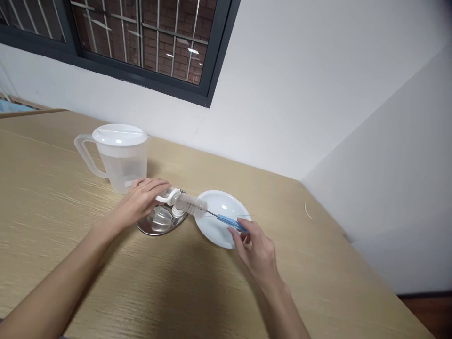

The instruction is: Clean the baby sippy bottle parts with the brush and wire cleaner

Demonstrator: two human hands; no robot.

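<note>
My left hand is closed round a small white cup-like piece, held on its side above a round metal dish. My right hand pinches the blue handle of a bottle brush. The brush's white bristles point left, and their tip is at the mouth of the white piece. A clear ribbed cup lies in the metal dish. Under the brush handle sits a white plate.
A clear plastic pitcher with a white lid stands behind my left hand on the wooden table. White walls meet in a corner at the table's far right edge. A barred window is above.
</note>
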